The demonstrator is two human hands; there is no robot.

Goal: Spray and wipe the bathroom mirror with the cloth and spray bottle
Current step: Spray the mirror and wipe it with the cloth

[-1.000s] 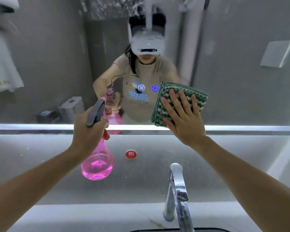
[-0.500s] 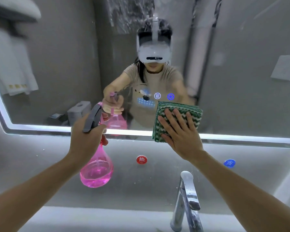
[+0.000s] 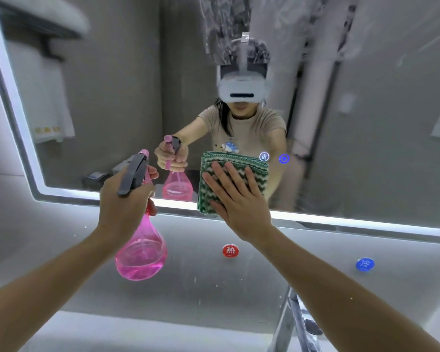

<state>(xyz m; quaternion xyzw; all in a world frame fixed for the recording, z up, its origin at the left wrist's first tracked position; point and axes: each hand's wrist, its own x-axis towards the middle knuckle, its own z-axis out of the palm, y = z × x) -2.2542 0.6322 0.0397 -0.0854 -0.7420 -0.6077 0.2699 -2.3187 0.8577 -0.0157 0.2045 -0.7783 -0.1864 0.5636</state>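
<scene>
The bathroom mirror (image 3: 117,102) fills the upper view, with a lit strip along its lower edge. My right hand (image 3: 239,199) presses a folded green-and-white cloth (image 3: 229,161) flat against the glass, low and near the middle, fingers spread. My left hand (image 3: 122,199) grips the neck of a pink spray bottle (image 3: 141,252) with a grey trigger head, held just left of the cloth and in front of the mirror's bottom edge. The nozzle points toward the glass. Streaks of wet film show high on the mirror.
A chrome faucet (image 3: 297,323) rises at the lower right. A red hot sticker (image 3: 230,250) and a blue cold sticker (image 3: 364,264) sit on the grey wall under the mirror. Two glowing touch icons (image 3: 273,157) lie right of the cloth.
My right hand has slid the cloth leftward along the lower part of the mirror, from under the touch icons to their left. The left hand keeps the bottle raised. The view has tilted up.
</scene>
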